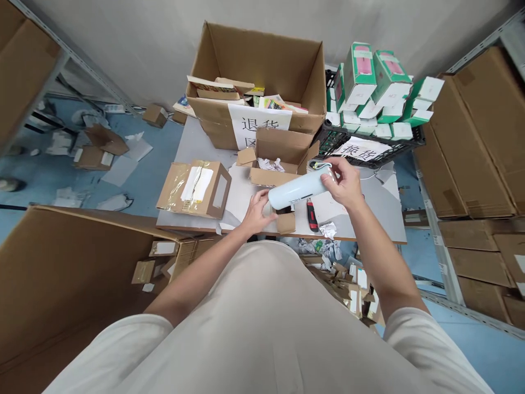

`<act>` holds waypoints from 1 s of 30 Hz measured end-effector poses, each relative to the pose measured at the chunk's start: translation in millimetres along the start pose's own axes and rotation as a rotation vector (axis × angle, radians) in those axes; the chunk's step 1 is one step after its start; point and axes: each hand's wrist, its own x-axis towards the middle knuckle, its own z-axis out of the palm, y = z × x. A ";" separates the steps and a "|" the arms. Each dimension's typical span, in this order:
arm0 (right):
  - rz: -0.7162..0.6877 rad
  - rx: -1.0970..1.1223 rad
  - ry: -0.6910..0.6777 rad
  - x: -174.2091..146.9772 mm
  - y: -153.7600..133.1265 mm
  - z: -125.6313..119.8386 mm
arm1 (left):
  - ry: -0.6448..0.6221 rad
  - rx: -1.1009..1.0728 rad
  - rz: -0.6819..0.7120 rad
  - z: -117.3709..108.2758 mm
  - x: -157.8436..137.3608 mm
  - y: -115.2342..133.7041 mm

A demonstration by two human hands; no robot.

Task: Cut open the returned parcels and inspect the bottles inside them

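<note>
A pale blue insulated bottle lies tilted across the space between my hands, over the table. My right hand is closed round its lid end, where a carrying loop shows. At the bottle's base, my left hand has its fingers curled against the edge. Just behind the bottle stands an open small carton with crumpled paper inside. Below the bottle sits a small cardboard piece, partly hidden. A red and black utility knife and a crumpled wrapper lie close by.
A taped parcel rests on the table's left. Behind stand a large carton of books and a black crate full of green-white boxes. A big open carton is at my left; parcels lie below the table.
</note>
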 end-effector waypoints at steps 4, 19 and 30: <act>0.025 -0.114 0.040 -25.6 11.8 2.8 | -0.120 0.209 0.079 4.5 7.7 -16.3; -0.248 -0.405 -0.086 -40.1 -21.0 2.2 | -0.109 0.327 0.148 17.2 2.0 -34.0; -0.284 -0.473 -0.211 -51.5 -31.0 15.8 | -0.083 0.377 0.189 22.0 1.1 -40.6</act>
